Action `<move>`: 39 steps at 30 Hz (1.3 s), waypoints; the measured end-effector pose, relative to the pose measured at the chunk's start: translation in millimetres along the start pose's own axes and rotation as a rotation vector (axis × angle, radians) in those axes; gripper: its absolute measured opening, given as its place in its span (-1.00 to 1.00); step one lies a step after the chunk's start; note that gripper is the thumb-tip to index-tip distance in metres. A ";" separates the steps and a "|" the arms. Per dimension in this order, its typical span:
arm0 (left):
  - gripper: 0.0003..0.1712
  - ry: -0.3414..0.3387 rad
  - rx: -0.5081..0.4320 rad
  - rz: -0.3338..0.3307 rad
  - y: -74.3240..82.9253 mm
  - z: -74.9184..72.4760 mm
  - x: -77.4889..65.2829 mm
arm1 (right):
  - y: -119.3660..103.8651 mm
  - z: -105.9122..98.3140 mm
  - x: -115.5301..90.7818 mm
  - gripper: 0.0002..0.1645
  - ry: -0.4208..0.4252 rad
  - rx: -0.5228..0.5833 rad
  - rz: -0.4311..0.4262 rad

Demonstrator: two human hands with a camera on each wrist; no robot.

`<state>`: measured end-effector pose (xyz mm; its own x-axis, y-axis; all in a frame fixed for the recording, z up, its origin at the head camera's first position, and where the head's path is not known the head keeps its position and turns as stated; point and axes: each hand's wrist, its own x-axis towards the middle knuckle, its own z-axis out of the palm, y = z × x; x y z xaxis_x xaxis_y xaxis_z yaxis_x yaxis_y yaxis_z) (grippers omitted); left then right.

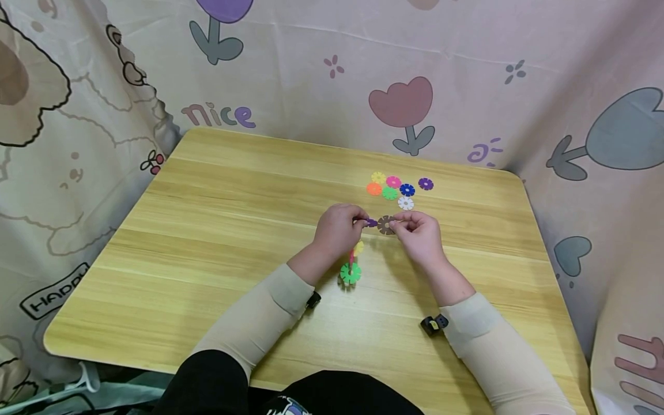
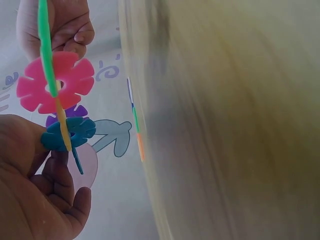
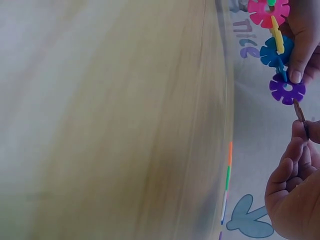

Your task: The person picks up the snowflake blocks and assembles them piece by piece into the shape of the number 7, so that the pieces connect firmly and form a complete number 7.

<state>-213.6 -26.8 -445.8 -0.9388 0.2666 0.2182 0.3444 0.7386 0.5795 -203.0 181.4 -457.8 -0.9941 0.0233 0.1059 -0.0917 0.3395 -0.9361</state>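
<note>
My left hand pinches a chain of interlocked plastic snowflake discs by its blue part. In the right wrist view, a purple disc sits at one end, joined to blue discs, then a yellow disc and a pink disc. At the other end hangs a green disc, low over the table. Between thumb and fingers, my right hand holds a brown disc. Its edge meets the purple disc's edge; whether their slots are engaged I cannot tell.
Several loose discs lie flat beyond the hands, among them an orange disc, a white disc and a separate purple disc. The wooden table has a printed curtain behind it and at both sides.
</note>
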 end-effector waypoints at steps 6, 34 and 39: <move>-0.91 -0.006 0.004 -0.001 0.8 -0.2 -0.6 | -1.8 1.1 -1.3 -0.83 -0.003 0.003 0.001; -0.92 0.055 0.035 0.077 -0.4 2.5 -1.6 | -1.7 6.0 0.1 -0.77 -0.024 0.080 0.106; -0.92 0.059 0.031 0.096 -0.6 1.5 -2.1 | -2.9 6.6 -0.1 -0.76 -0.035 0.108 0.134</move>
<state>-211.9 -26.8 -447.8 -0.8991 0.3006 0.3182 0.4316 0.7303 0.5295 -203.0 174.3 -457.3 -0.9991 0.0280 -0.0324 0.0381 0.2323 -0.9719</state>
